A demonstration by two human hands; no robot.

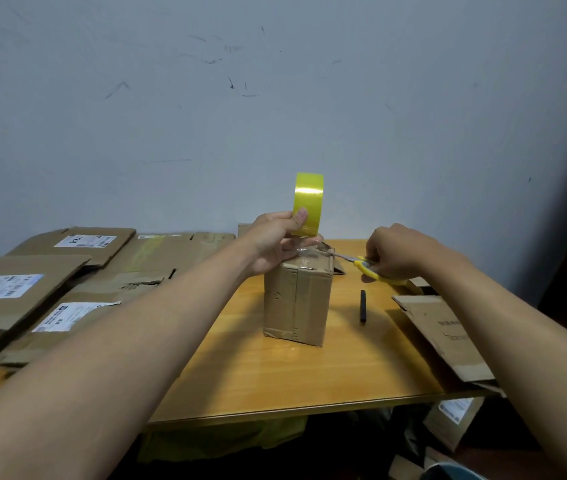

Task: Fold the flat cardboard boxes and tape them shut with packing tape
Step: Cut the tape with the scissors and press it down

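At worktop centre, folded cardboard box [296, 299] is standing upright on the wooden worktop [275, 375], tape running down its front face and over the top. Roll of yellow packing tape [308, 204] is being held upright just above the box top by the left hand [277, 242]: fingers curled around the roll, thumb pressing its outer face. A short strip of clear tape is stretching from the roll down to the box top. Right hand [398, 252] is gripping yellow-handled scissors [368, 266], fingers wrapped round the handles; blades are pointing left at the tape by the box's top right edge. Can't tell whether the blades are touching the tape.

Black marker [363, 305] is lying on the worktop right of the box, apart from it. Flat cardboard piece [445, 336] is lying at the right edge, overhanging. Stack of flattened boxes [67, 289] with white shipping labels is covering the left side. More cardboard is sitting under the worktop, lower right. Scuffed grey wall [275, 98] is behind
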